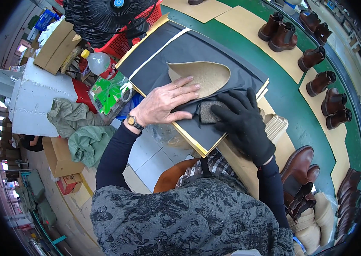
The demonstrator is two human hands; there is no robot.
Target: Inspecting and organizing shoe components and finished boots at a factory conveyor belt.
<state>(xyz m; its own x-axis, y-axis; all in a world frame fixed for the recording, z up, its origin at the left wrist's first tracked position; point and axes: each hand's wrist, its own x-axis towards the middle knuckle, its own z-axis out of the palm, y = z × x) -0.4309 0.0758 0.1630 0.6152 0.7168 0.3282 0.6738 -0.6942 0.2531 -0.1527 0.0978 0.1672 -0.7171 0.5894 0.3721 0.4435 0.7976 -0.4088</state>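
A beige insole (214, 79) with a curved, raised edge lies on a black-covered board (155, 42). My left hand (165, 100), bare and wearing a wristwatch, lies over its near left part with fingers stretched out and thumb apart. The part of the insole beneath that hand is hidden. Just right of the thumb, a grey-brown rough block (208, 112) rests on the black cover. My right hand (246, 123), in a black glove, reaches over the block's right side with its fingers spread. Its fingertips appear to touch the block, which they partly cover.
A stack of insoles (275, 127) sits right of the board. Brown boots (284, 37) line the green table (293, 91), with more boots (298, 175) near my right arm. A black fan (108, 17), a red basket (118, 45) and a plastic bottle (99, 63) stand at far left.
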